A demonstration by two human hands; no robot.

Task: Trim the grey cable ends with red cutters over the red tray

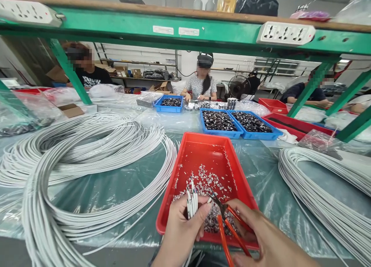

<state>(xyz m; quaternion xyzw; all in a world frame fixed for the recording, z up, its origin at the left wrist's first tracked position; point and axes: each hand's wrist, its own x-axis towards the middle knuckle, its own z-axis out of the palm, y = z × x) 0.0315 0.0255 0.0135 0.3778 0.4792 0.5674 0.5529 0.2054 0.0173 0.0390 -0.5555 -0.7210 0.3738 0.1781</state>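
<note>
My left hand (181, 232) is closed around a small bundle of white cable ends (191, 201), held upright over the near edge of a red tray (185, 153). My right hand (268, 240) grips orange-handled cutters (228, 228), whose jaws sit just right of the cable ends. Small silvery cut scraps (207, 182) lie scattered on the tray floor.
Large coils of white cable lie at left (87, 162) and at right (324, 193) on the plastic-covered table. Blue trays of dark parts (222, 121) stand beyond the red tray. A green shelf frame (185, 27) runs overhead. Other people sit working across the table.
</note>
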